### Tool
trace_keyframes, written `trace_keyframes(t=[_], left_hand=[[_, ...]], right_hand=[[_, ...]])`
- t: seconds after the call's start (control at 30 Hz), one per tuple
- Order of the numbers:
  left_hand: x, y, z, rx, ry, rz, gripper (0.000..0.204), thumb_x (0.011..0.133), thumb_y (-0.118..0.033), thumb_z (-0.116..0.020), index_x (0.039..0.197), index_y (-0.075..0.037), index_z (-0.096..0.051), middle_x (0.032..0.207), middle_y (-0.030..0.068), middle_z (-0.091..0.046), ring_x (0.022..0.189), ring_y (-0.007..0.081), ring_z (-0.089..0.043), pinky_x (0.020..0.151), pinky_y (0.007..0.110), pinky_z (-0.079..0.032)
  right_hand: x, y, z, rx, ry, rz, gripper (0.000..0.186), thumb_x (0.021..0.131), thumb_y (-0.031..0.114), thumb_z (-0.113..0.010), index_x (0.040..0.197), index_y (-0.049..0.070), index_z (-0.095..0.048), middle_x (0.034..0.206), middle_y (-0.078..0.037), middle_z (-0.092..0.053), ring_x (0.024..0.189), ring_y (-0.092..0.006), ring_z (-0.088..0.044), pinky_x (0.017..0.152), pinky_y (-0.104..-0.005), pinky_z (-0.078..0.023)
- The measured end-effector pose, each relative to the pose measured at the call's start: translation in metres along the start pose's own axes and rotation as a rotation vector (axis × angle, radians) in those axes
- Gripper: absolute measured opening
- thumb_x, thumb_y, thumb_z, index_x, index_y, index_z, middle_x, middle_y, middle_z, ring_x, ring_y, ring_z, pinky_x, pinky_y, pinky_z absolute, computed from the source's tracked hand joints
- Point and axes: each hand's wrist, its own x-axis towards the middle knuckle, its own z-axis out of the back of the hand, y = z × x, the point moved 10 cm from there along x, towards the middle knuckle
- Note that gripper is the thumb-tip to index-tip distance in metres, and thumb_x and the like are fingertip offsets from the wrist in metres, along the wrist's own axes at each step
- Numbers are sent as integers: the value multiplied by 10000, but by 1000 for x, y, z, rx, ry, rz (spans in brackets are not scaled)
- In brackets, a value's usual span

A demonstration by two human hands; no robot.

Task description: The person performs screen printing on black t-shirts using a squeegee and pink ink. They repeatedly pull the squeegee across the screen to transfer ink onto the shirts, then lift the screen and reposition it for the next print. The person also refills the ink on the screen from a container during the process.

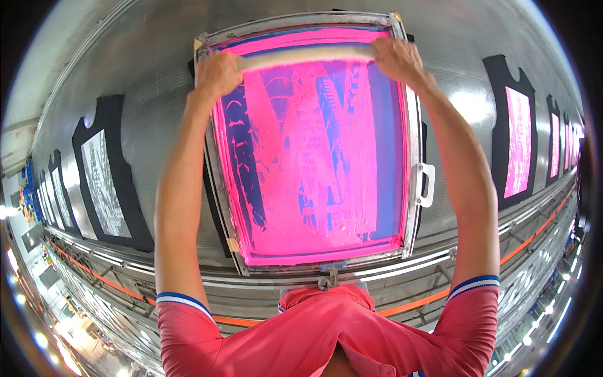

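A squeegee (308,57) with a pale bar lies across the far end of a screen printing frame (411,207). My left hand (218,72) grips its left end and my right hand (400,60) its right end, both with fingers wrapped round. Bright pink ink (295,232) coats most of the blue mesh (389,157), thickest at the near end. Through it shows a dark blue pattern of shapes. A further band of pink lies beyond the squeegee. Both my arms reach forward over the frame's sides. The blade's underside is hidden.
The frame rests on a long metal table (151,81). Left of it lies a black garment (116,169) with a white print; right, another black garment (510,132) with a pink print. More printed garments line both sides. A white handle (426,185) juts from the frame. An orange rail (402,308) runs along the near edge.
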Motion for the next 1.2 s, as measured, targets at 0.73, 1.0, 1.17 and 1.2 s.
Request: trace_keyframes(t=[0.73, 1.0, 1.17, 1.2], left_hand=[[-155, -22, -55, -66, -180, -44, 509, 668, -46, -596, 1149, -170, -710, 1154, 58, -690, 955, 302, -691, 829, 422, -559], [-336, -60, -97, -120, -73, -29, 549, 623, -14, -643, 1164, -98, -690, 1231, 77, -660, 1109, 262, -639, 932, 369, -527], [-438, -75, -120, -151, -100, -27, 550, 604, 3, -646, 1144, -84, -693, 1201, 77, -674, 1100, 276, -642, 943, 377, -522], [-453, -75, -126, -156, -118, -38, 547, 600, 4, -646, 1137, -83, -695, 1198, 78, -676, 1095, 280, -643, 941, 381, -522]], right_hand=[[-158, 56, -19, 87, -60, 65, 298, 700, -45, -655, 964, 94, -655, 927, -15, -642, 886, -235, -666, 705, -360, -572], [-328, 115, -9, 162, -7, 71, 256, 679, 22, -666, 929, 58, -624, 923, -70, -606, 924, -258, -631, 802, -395, -534], [-417, 152, 1, 194, -41, 105, 208, 686, 33, -646, 893, 46, -620, 881, -73, -601, 873, -260, -625, 754, -390, -521], [-431, 157, -1, 219, -17, 84, 203, 684, 39, -644, 885, 50, -622, 880, -75, -600, 877, -262, -624, 756, -387, -519]])
